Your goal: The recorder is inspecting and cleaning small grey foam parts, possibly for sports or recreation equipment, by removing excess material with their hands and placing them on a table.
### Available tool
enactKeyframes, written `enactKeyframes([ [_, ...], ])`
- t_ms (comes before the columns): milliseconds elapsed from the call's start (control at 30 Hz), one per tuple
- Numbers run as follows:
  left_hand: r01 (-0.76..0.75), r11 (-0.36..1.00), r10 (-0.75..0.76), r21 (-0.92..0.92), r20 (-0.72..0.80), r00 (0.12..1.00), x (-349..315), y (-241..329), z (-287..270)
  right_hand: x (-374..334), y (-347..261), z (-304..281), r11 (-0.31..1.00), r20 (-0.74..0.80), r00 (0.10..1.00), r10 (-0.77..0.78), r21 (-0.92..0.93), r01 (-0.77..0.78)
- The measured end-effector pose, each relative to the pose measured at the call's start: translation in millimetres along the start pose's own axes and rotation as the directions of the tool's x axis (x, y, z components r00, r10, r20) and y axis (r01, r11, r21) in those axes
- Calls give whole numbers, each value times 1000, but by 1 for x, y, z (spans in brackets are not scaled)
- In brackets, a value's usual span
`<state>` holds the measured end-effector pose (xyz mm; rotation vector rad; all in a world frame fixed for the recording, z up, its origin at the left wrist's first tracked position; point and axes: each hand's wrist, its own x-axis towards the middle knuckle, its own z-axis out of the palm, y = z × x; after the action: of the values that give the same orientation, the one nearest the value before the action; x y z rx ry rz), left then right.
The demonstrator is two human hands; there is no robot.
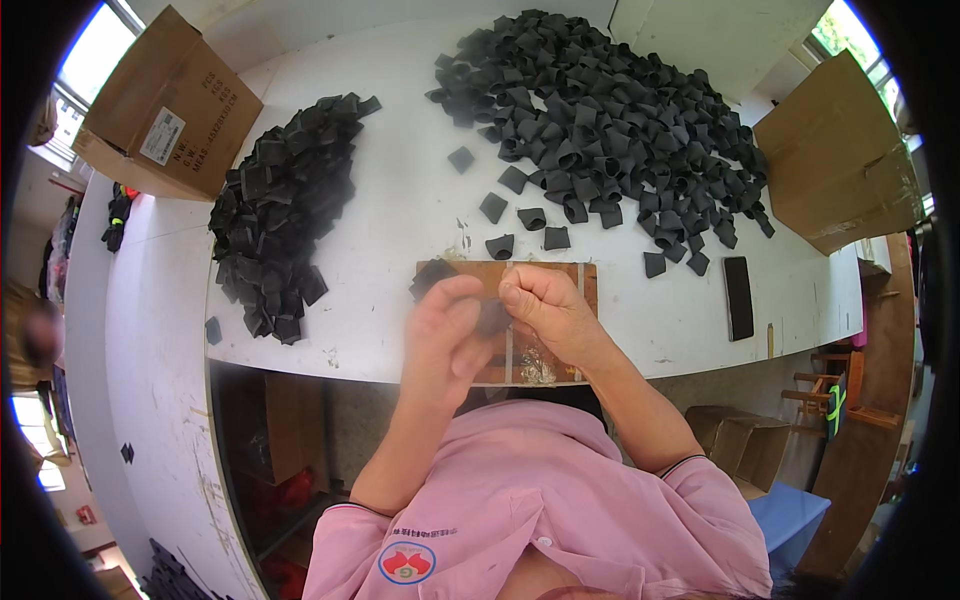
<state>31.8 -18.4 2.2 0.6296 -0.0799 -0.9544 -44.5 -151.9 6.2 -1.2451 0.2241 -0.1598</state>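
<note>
Over a wooden board [586,285] at the table's front edge, my two hands meet at a small black fabric piece [492,318]. My right hand [550,308] is closed, thumb pressed against its curled fingers at the piece's upper right edge. On the other side, my left hand [447,322] is curled round the piece and slightly blurred. Another black fabric piece [430,278] lies just beyond the left hand, at the board's far left corner. Part of the held piece is hidden by the fingers.
A large heap of black fabric tubes [600,120] spreads at the far right, several loose ones nearer me. Flatter black pieces form a pile [285,200] on the left. Cardboard boxes [170,110] stand at both sides. A black phone [738,298] lies on the right.
</note>
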Motion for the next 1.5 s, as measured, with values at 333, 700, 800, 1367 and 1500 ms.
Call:
enactKeyframes([
  [333, -411, 542, 493, 733, 119, 862, -6, -5, 17, -4, -2, 1, 976, -82, 995, -60, -214, 41],
  [700, -537, 464, 579, 705, 217, 786, -1, 6, 25, -16, -17, 27, 194, 131, 643, -755, -891, 410],
  [800, -487, 649, 584, 584, 27, 811, -4, 2, 29, -11, -17, 28, 172, 120, 623, -773, -906, 387],
  [1367, -485, 759, 544, 435, -14, 839, -2, -4, 18, -6, -14, 16, 450, 21, 713, -701, -763, 465],
  [1500, -479, 648, 570, 592, 40, 820, -6, -9, 10, -3, -4, 11, 315, 121, 655, -746, -803, 507],
])
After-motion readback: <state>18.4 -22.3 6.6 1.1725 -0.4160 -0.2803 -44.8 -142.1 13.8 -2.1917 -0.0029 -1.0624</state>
